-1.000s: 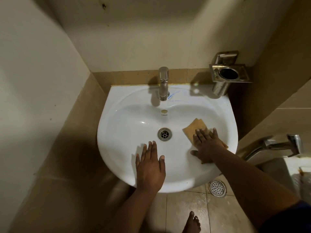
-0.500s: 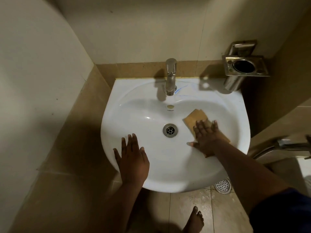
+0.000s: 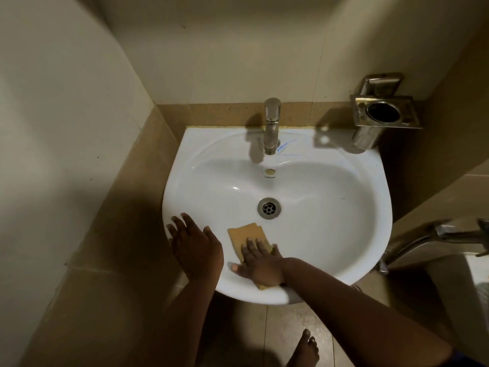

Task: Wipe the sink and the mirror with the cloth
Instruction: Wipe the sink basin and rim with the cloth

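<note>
A white sink (image 3: pixel 344 202) hangs on the tiled wall, with a steel drain (image 3: pixel 269 208) in the middle of its bowl. A folded tan cloth (image 3: pixel 244 234) lies flat on the near left slope of the bowl. My right hand (image 3: pixel 260 266) presses flat on the cloth, fingers spread, covering its near half. My left hand (image 3: pixel 197 247) rests open on the sink's front left rim, just left of the cloth. No mirror is in view.
A steel tap (image 3: pixel 272 125) stands at the back of the sink. A metal tumbler holder (image 3: pixel 383 112) is fixed to the wall at the back right. Another steel tap (image 3: pixel 436 234) juts out at the right. My bare foot (image 3: pixel 304 350) is on the floor tiles below.
My right hand has slid the cloth from right of the drain to the near left part of the bowl. My left hand has moved left to the front left rim.
</note>
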